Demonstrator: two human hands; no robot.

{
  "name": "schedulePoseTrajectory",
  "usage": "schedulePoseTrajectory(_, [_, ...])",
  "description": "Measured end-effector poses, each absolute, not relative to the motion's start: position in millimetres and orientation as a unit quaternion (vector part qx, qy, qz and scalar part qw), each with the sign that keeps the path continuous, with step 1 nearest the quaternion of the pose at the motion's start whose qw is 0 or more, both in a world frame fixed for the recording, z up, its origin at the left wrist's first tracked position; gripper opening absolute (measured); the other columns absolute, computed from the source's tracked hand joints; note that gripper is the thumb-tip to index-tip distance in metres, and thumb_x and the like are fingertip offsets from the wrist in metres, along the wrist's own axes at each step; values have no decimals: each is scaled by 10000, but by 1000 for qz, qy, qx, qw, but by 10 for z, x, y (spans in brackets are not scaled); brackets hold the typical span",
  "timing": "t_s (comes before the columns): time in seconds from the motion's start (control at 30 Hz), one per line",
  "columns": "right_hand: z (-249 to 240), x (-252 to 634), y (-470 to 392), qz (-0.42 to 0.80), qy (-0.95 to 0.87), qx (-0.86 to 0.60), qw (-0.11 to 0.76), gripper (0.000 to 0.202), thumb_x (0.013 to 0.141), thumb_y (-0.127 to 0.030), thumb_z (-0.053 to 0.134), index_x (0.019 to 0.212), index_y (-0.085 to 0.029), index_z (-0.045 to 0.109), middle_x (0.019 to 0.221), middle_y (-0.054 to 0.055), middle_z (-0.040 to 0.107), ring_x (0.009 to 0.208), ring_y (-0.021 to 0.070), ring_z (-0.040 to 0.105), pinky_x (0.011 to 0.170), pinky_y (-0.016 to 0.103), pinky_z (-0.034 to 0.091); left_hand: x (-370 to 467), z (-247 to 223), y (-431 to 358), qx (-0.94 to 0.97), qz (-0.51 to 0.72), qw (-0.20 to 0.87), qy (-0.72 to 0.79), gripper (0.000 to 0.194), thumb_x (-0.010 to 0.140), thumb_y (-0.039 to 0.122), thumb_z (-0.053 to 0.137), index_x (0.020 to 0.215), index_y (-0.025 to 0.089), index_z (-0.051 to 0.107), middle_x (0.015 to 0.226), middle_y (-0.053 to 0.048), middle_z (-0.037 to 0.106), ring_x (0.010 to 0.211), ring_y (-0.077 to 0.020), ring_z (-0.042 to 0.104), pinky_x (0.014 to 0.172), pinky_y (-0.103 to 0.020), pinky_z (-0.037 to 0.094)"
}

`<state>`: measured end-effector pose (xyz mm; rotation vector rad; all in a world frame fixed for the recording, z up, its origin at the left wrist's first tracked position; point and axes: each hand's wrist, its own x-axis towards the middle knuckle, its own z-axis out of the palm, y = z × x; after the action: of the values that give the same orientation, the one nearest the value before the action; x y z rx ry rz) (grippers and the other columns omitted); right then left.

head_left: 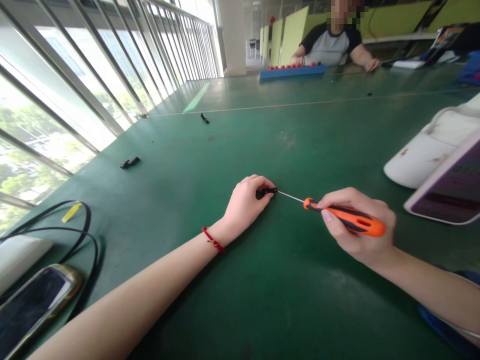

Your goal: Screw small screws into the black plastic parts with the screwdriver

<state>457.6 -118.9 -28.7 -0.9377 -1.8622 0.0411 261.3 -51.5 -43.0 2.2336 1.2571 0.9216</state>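
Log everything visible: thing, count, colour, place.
Screwdriver: 1, orange and black, centre right
Held piece: 1, black, centre
Loose pieces: 2, black, left
Table: 1, green, throughout
Phone: 1, black, lower left
Box: 1, white, left edge
Cable: 1+, black, left
Tag: 1, yellow, left
Container: 1, white, right
Framed screen: 1, pinkish, right
Rack: 1, blue and red, far side
Person: 1, grey shirt, far side
Railing: 1, grey, left
Partitions: several, lime, background
Clutter: uncounted, mixed, far right
Bracelet: 1, red, left wrist
Left hand: 1, bare, centre
Right hand: 1, bare, right

Black piece (267,190) partly hidden by the left hand (247,200), its details too small, phone (32,307) cut off at left
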Motion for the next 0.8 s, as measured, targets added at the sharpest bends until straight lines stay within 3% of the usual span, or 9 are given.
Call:
schedulePoseTrajectory(0.2, [-310, 4566, -1222, 62, -734, -417, 532, 44, 797, -207, 563, 815, -235, 591, 650, -20, 627, 560, 132, 617, 468, 240, 468, 2615, -414, -541, 805, 320, 195, 461, 143, 773, 169, 565, 860, 189, 677, 873, -13, 662, 737, -124, 588, 679, -248, 468])
schedulePoseTrajectory(0.4, [-339, 4541, -1202, 99, -679, -385, 617, 325, 688, -183, 639, 981, -260, 522, 842, 36, 535, 709, 184, 567, 587, 345, 508, 2601, -423, -514, 798, 329, 225, 452, 151, 777, 181, 568, 871, 178, 687, 875, -22, 661, 735, -120, 590, 685, -237, 480])
schedulePoseTrajectory(0.57, [-315, 4533, -1227, 119, -701, -439, 549, 62, 785, -211, 576, 841, -235, 563, 657, -13, 544, 547, 122, 540, 441, 243, 417, 2594, -423, -502, 797, 331, 227, 451, 157, 786, 195, 572, 883, 173, 694, 853, -21, 661, 724, -115, 584, 678, -231, 473])
schedulePoseTrajectory(0.73, [-318, 4522, -1200, 100, -668, -393, 624, 356, 669, -143, 658, 978, -253, 519, 858, 23, 534, 715, 163, 573, 598, 310, 503, 2592, -434, -497, 796, 330, 233, 450, 158, 784, 194, 574, 884, 170, 693, 864, -24, 669, 743, -119, 590, 693, -232, 474])
schedulePoseTrajectory(0.8, [-325, 4529, -1192, 105, -686, -391, 604, 331, 676, -159, 658, 970, -244, 531, 803, 10, 535, 659, 151, 557, 558, 301, 481, 2591, -439, -494, 798, 331, 234, 446, 159, 786, 189, 569, 885, 170, 691, 870, -25, 671, 751, -120, 592, 700, -233, 475])
